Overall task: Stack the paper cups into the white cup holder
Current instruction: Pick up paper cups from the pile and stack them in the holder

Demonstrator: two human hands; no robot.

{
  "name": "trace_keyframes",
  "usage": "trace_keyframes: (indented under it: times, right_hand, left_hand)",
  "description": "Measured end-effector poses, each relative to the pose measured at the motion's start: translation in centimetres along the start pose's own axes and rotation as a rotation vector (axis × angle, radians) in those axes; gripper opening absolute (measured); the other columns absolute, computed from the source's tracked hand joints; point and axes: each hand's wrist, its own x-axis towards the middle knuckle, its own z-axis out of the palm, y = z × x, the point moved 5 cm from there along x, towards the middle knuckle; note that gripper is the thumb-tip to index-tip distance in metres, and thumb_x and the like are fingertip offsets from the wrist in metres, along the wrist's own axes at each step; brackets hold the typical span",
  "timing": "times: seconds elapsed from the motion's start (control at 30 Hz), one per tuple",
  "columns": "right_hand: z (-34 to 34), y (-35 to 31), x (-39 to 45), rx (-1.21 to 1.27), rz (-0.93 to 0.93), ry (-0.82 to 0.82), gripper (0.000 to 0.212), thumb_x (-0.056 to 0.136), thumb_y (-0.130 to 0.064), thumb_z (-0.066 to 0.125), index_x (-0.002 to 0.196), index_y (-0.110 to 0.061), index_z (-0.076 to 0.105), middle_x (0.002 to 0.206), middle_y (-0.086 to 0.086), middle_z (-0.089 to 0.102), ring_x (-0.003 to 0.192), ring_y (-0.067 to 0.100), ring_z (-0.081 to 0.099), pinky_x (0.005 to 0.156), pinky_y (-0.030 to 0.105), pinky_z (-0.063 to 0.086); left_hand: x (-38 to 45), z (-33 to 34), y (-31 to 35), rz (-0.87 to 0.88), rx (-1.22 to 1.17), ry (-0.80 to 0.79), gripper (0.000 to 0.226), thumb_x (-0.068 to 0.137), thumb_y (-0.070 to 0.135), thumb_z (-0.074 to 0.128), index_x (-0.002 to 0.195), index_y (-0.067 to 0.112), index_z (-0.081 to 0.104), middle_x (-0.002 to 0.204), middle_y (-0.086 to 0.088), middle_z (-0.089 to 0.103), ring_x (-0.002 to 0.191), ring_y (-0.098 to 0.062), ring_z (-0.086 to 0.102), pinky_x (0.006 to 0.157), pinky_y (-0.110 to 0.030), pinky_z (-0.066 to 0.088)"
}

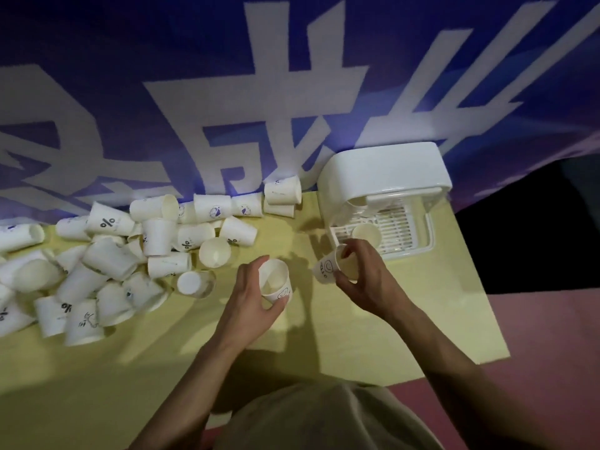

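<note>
Yellow bench (324,345) under dim light, a purple banner (130,92) with big white characters hanging behind it. Left hand (251,297) is wrapped round a cup (276,280), fingers curled at its base and thumb along the near side, mouth tipped up toward the camera; a small doodle shows on its wall. Right hand (363,274) is pinching a second cup (331,269) by the rim, thumb low, fingers over the top, and this one carries a smiley face with letters I can't make out. That cup hangs just in front of the holder (383,170), a white box with a rounded lid and a slatted tray at its foot. One cup (367,234) already sits on that tray, mouth up, just beyond the right fingers. Off to the left, a heap (107,261) of loose cups sprawls across the bench, most lying on their sides, some upright, several stamped with a "%" mark, others with a round blue logo too small to read. Nothing stands between the hands and the holder. Pink floor (535,352) shows on the right.
</note>
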Motion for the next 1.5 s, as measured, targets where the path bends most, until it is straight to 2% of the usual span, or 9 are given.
trace_keyframes:
  times: [0.13, 0.33, 0.53, 0.67, 0.83, 0.97, 1.1, 1.33, 1.5]
  right_hand:
    - [-3.3, 2.4, -3.7, -0.009, 0.083, 0.110, 0.069, 0.087, -0.028, 0.078, 0.143, -0.016, 0.039, 0.134, 0.001, 0.049, 0.116, 0.012, 0.051, 0.099, 0.026, 0.045]
    - [-6.8, 5.3, -6.4, -0.017, 0.107, 0.174, 0.071, 0.087, -0.032, 0.078, 0.146, -0.013, 0.043, 0.135, 0.002, 0.048, 0.113, 0.003, 0.047, 0.096, 0.008, 0.038]
    - [-9.1, 8.0, -6.8, -0.014, 0.087, 0.180, 0.066, 0.088, -0.036, 0.075, 0.145, -0.017, 0.046, 0.134, 0.002, 0.047, 0.110, 0.012, 0.053, 0.092, 0.026, 0.052]
    - [-9.9, 9.6, -7.1, 0.036, 0.103, 0.203, 0.064, 0.090, -0.036, 0.074, 0.145, -0.020, 0.045, 0.134, -0.002, 0.045, 0.110, 0.006, 0.050, 0.090, 0.024, 0.052]
    - [-10.2, 11.4, -7.7, 0.065, 0.132, 0.216, 0.063, 0.091, -0.036, 0.074, 0.145, -0.019, 0.047, 0.133, -0.002, 0.046, 0.111, 0.006, 0.051, 0.092, 0.019, 0.049]
    - [-10.2, 12.5, -8.1, 0.074, 0.142, 0.209, 0.064, 0.092, -0.037, 0.072, 0.147, -0.018, 0.045, 0.135, -0.002, 0.045, 0.113, 0.008, 0.051, 0.097, 0.021, 0.048]
    - [-10.3, 13.3, -8.4, 0.072, 0.158, 0.198, 0.064, 0.093, -0.036, 0.072, 0.147, -0.017, 0.045, 0.135, 0.000, 0.046, 0.115, 0.013, 0.054, 0.097, 0.030, 0.051]
    - [-10.9, 13.1, -6.5, 0.070, 0.170, 0.182, 0.064, 0.091, -0.034, 0.073, 0.146, -0.016, 0.045, 0.136, 0.003, 0.047, 0.117, 0.015, 0.054, 0.098, 0.034, 0.052]
    - [-11.7, 10.3, -2.2, 0.020, 0.056, 0.163, 0.063, 0.091, -0.031, 0.075, 0.145, -0.016, 0.046, 0.136, 0.004, 0.047, 0.120, 0.018, 0.054, 0.103, 0.032, 0.049]
  left_hand:
    - [2.3, 1.4, 5.4, 0.104, 0.024, -0.012, 0.084, 0.084, 0.041, 0.078, 0.148, 0.034, 0.025, 0.139, 0.008, 0.034, 0.113, -0.009, 0.044, 0.086, -0.028, 0.048]
    - [6.7, 4.0, 13.9, 0.246, 0.045, 0.070, 0.078, 0.081, 0.030, 0.082, 0.141, 0.024, 0.033, 0.137, 0.004, 0.040, 0.111, -0.001, 0.042, 0.089, -0.021, 0.043]
    - [8.9, 7.7, 18.0, 0.296, 0.105, 0.107, 0.074, 0.079, 0.021, 0.083, 0.138, 0.026, 0.038, 0.135, 0.005, 0.042, 0.116, -0.011, 0.051, 0.088, -0.021, 0.045]
    - [9.7, 10.6, 18.1, 0.355, 0.203, 0.054, 0.071, 0.079, 0.012, 0.082, 0.136, 0.024, 0.042, 0.137, 0.005, 0.041, 0.124, -0.013, 0.049, 0.094, -0.021, 0.046]
    - [11.2, 13.8, 16.5, 0.325, 0.300, -0.015, 0.079, 0.076, 0.005, 0.082, 0.141, 0.024, 0.040, 0.141, 0.002, 0.039, 0.131, -0.020, 0.047, 0.098, -0.036, 0.053]
    - [12.5, 16.1, 14.6, 0.214, 0.349, -0.109, 0.076, 0.082, 0.023, 0.080, 0.146, 0.021, 0.040, 0.146, -0.001, 0.033, 0.129, -0.025, 0.049, 0.100, -0.038, 0.052]
    - [13.0, 18.3, 12.4, 0.043, 0.396, -0.261, 0.085, 0.093, 0.045, 0.066, 0.159, 0.020, 0.019, 0.159, -0.010, 0.019, 0.143, -0.035, 0.031, 0.112, -0.044, 0.038]
    - [14.6, 17.4, 11.9, 0.019, 0.375, -0.295, 0.082, 0.096, 0.046, 0.063, 0.159, 0.024, 0.017, 0.160, -0.008, 0.024, 0.144, -0.034, 0.034, 0.113, -0.049, 0.039]
    - [12.0, 15.7, 11.7, 0.019, 0.235, -0.257, 0.086, 0.097, 0.042, 0.062, 0.161, 0.028, 0.006, 0.157, -0.010, 0.024, 0.144, -0.035, 0.030, 0.117, -0.051, 0.034]
